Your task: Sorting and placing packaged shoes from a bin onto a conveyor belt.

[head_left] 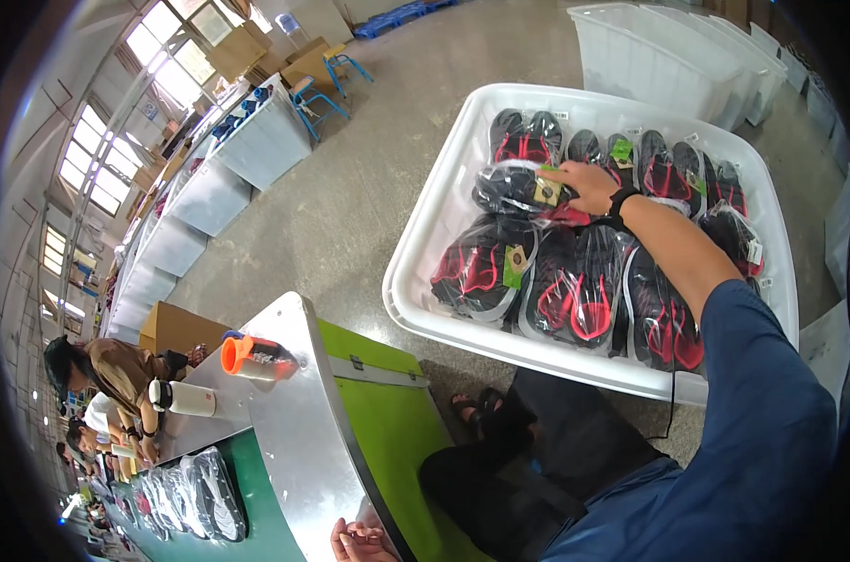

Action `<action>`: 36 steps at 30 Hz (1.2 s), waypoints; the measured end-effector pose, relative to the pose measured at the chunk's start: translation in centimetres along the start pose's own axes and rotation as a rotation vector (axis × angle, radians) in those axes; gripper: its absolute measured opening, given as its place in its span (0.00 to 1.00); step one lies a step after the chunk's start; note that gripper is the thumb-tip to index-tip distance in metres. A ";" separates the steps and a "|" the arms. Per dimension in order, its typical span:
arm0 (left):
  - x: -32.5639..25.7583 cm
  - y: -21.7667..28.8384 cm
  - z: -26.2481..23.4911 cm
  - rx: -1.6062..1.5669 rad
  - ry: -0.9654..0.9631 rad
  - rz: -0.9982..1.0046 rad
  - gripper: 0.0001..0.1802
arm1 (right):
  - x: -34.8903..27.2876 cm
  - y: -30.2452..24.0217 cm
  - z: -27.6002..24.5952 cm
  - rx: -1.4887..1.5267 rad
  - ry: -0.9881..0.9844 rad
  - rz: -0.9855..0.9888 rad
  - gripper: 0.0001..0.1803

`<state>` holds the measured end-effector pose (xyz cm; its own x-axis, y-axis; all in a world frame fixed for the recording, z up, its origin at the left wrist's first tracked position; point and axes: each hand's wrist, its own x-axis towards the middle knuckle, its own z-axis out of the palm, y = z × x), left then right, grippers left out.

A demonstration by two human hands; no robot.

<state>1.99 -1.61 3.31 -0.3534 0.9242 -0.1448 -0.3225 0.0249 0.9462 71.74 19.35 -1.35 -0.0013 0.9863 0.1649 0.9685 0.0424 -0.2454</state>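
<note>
While my left hand (359, 541) rests curled and empty on the table (303, 440), my right hand (589, 187) pinches a bagged shoe (518, 187) atop the bin (425, 234).

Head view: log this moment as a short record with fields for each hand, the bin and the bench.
right hand: reaching into the bin, resting on a bagged pair of shoes; grip unclear
left hand: on the metal bench edge, holding nothing
bin: white plastic tub on the floor, filled with bagged black-and-red shoes
bench: orange-capped bottle, white bottle, bagged shoes on green belt
</note>
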 end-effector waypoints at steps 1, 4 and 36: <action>0.0 0.1 0.2 0.010 0.012 -0.008 0.20 | 0.0 0.6 0.2 0.005 -0.008 0.008 0.53; 0.0 0.5 0.5 0.075 0.013 -0.017 0.20 | 0.7 0.6 -1.3 -0.104 0.002 0.029 0.54; 0.8 -0.1 1.1 0.254 0.029 0.001 0.14 | 3.8 0.2 9.4 -0.439 -0.032 0.163 0.37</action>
<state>2.73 -0.46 3.41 -0.3801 0.9130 -0.1484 -0.0927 0.1220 0.9882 69.60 24.59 -9.77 0.1584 0.9792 0.1265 0.9704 -0.1780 0.1633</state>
